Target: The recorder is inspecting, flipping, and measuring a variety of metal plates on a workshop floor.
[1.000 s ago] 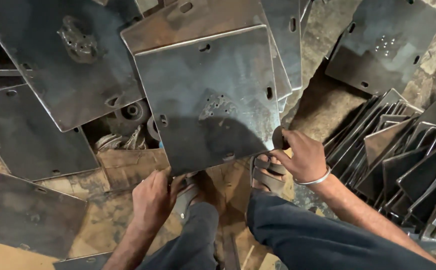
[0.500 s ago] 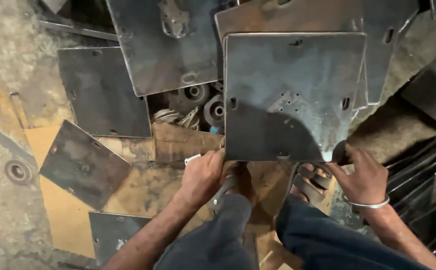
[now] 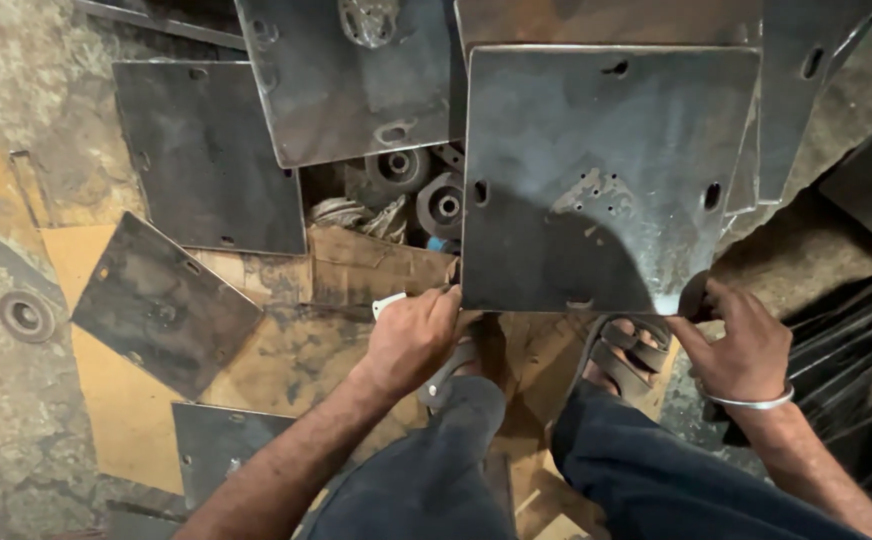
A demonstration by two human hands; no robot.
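A square grey steel plate (image 3: 606,170) with slots and small drilled holes lies on top of a pile of similar plates, right in front of me. My left hand (image 3: 411,335) grips its near left corner. My right hand (image 3: 741,345), with a metal bangle at the wrist, holds its near right corner. Below the plate's near edge are my sandalled feet (image 3: 621,355) and dark trouser legs.
More steel plates lie around: one at the left (image 3: 206,150), a tilted one on cardboard (image 3: 161,305), one at the top (image 3: 356,85). Round metal parts (image 3: 441,205) sit in a gap. Stacked plates (image 3: 856,340) rest at the right.
The view has swung left, so the plate and my hands now sit further right in the picture. Both hands have stayed on the plate's near corners.
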